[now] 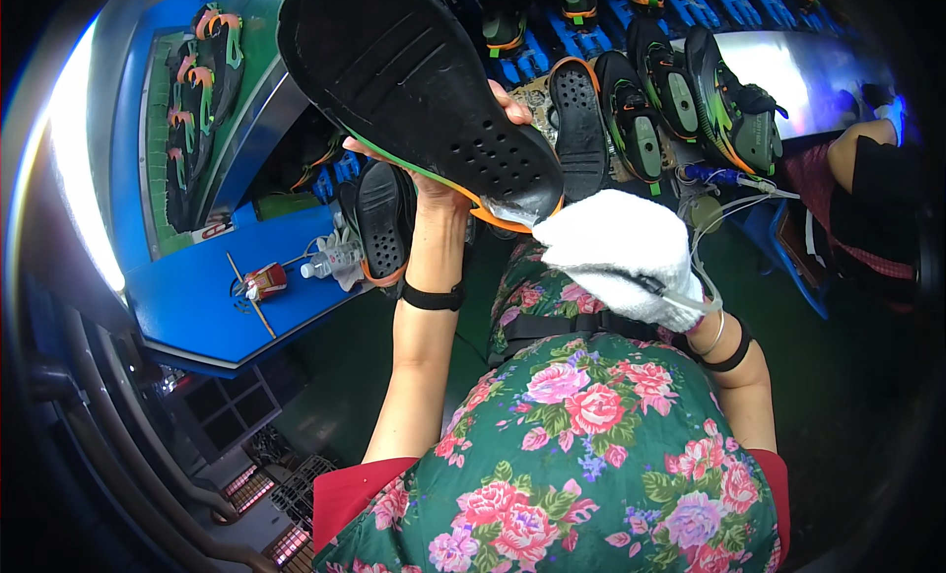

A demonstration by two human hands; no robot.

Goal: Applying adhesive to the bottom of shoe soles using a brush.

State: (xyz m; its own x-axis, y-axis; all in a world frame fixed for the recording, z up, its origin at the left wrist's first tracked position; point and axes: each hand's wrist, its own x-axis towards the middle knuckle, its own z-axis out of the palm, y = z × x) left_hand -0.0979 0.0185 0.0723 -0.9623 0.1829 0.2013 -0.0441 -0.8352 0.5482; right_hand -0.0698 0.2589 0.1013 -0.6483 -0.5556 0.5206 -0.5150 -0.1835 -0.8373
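Observation:
Held up close in front of me is a large black shoe sole [424, 90], its heel pitted with small holes and its rim green and orange. My left hand [439, 184] is closed around it from beneath, with a thumb or finger showing at the far edge. A shiny, whitish wet-looking patch marks the heel end. My right hand [626, 253], in a thick white glove, is closed right beside that heel. Whatever its fingers grip is hidden by the glove. A thin clear tube [690, 302] runs along the right wrist.
Several black shoes [675, 95] and another sole [578, 125] stand on the line ahead; one more sole [382, 223] lies left. A blue table [187, 302] bears a plastic bottle [330, 261] and a small red box [264, 281]. At right, another person's leg [857, 164] shows.

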